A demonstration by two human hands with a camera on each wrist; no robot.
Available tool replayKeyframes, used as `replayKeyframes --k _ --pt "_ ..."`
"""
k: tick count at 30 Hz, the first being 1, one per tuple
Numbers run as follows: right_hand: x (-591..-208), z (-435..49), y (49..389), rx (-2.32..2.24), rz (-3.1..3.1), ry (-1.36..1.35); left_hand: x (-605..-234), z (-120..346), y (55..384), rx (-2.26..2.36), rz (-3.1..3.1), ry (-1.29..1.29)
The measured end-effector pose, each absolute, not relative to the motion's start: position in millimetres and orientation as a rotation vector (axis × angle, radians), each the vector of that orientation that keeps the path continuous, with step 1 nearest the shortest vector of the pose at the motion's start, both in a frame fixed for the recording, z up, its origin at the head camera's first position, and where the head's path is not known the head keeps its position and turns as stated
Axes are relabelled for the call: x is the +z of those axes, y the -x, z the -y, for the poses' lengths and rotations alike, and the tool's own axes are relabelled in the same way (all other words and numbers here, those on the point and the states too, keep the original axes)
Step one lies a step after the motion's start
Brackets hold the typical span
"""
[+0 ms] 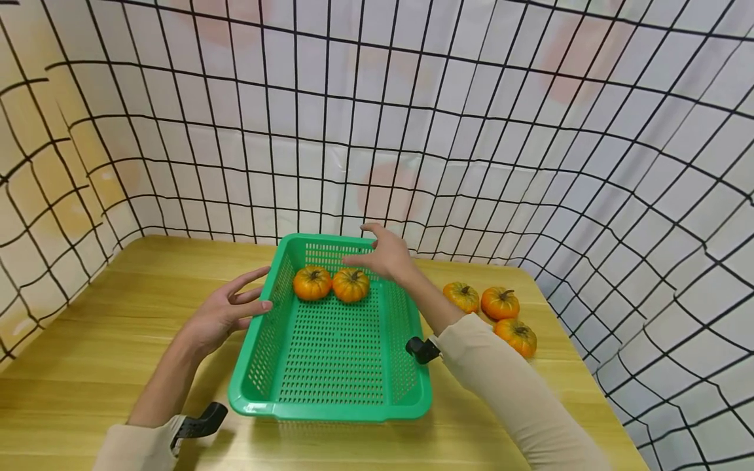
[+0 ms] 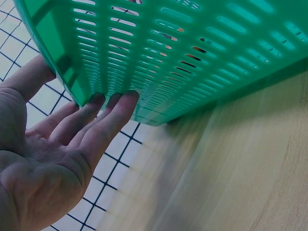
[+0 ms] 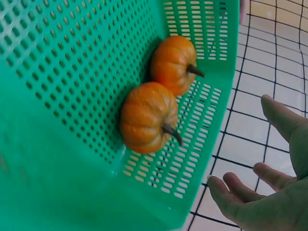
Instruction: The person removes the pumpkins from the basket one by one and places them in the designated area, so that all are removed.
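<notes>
Pumpkins (image 1: 312,283), two together, sit inside a green basket (image 1: 330,411).

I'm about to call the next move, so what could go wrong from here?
1. The right hand hovers near the two pumpkins at the far end of the basket; dropping low, it might knock them.
2. In the head view, the right sleeve appears close to the three pumpkins outside; it could brush one.
3. The left hand touches the basket's left side; a push there may slide it.
</notes>
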State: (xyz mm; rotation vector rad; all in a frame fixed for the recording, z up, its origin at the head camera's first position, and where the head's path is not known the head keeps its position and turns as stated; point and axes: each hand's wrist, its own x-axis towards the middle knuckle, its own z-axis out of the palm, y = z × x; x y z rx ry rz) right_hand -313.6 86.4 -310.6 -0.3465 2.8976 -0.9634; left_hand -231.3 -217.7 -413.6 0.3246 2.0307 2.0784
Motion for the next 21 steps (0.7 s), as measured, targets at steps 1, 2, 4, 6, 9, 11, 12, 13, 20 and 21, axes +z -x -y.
replayKeyframes --k 1,2,4,6,9,11,12,13,20,21 --pt "-313.0 -84.5 314.0 -0.969 -2.896 0.348 -413.7 217.6 231.3 2.080 -2.029 -0.322" --pt "-315.6 -82.6 314.5 -0.967 -2.896 0.349 -413.8 217.4 231.4 2.081 -2.031 -0.319" --pt "-320.1 -78.9 315.1 -0.975 -2.893 0.347 -414.4 218.0 231.8 2.084 -2.030 -0.312" --pt "-324.8 -75.5 316.2 -0.984 -2.886 0.329 -415.0 218.4 232.1 2.083 -2.034 -0.303" --pt "-331.7 -71.0 318.4 -1.006 -2.873 0.293 -415.9 218.7 232.4 2.077 -2.038 -0.306" --pt "-336.0 -68.7 319.3 -1.002 -2.865 0.267 -416.5 218.7 232.4 2.075 -2.039 -0.304" --pt "-338.1 -67.6 319.5 -0.992 -2.863 0.259 -416.7 218.7 232.4 2.076 -2.037 -0.305" --pt "-340.5 -66.6 319.8 -0.981 -2.862 0.252 -417.1 218.8 232.4 2.077 -2.036 -0.308" --pt "-352.8 -62.9 320.0 -0.954 -2.873 0.192 -417.9 219.0 232.2 2.078 -2.036 -0.304" --pt "-354.0 -62.6 320.5 -0.959 -2.867 0.182 -417.9 219.2 232.2 2.079 -2.036 -0.303"
